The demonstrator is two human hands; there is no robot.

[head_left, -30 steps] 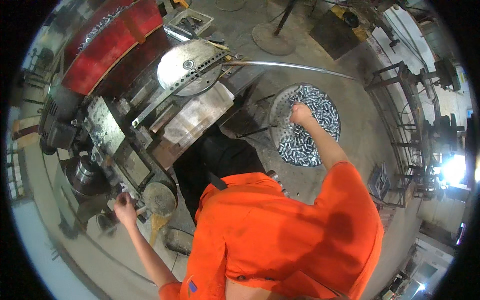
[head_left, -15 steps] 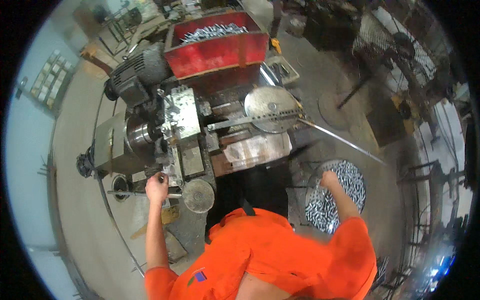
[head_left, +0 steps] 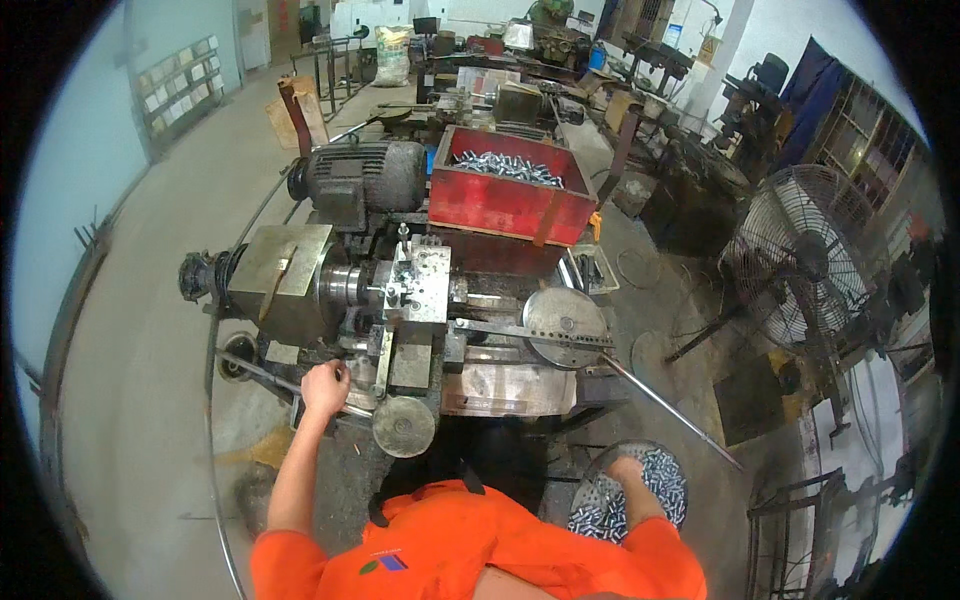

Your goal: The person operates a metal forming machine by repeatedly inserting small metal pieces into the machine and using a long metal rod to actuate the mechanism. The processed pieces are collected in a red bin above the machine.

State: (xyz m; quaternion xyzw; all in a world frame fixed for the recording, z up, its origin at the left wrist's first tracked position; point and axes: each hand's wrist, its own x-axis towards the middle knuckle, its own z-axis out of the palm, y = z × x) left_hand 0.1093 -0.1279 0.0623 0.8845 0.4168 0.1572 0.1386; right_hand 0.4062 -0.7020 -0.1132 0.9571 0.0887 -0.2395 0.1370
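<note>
My left hand [head_left: 325, 388] is closed beside the machine's front, its fingers curled over a long metal rod [head_left: 262, 374]; a dark gap shows at the thumb, and what it grips is not clear. Just right of it is a round metal disc [head_left: 403, 427]. At the lower right my right hand [head_left: 626, 468] is over a round tray [head_left: 597, 490] of small shiny metal pins [head_left: 662, 480]. Its fingers look bunched together, their tips hidden. Between and beyond my hands stands a small lathe-like machine with a metal tool block [head_left: 420, 285].
A red bin [head_left: 500, 215] of metal pins sits behind the machine, right of an electric motor [head_left: 365, 180]. A perforated bar crosses a large disc [head_left: 565, 328], and a long rod [head_left: 675, 412] juts rightward. A large fan [head_left: 800, 250] stands at right.
The view has tilted up, showing more of the workshop beyond. My left hand stays by the rod, and my right hand is still at the tray of pins.
</note>
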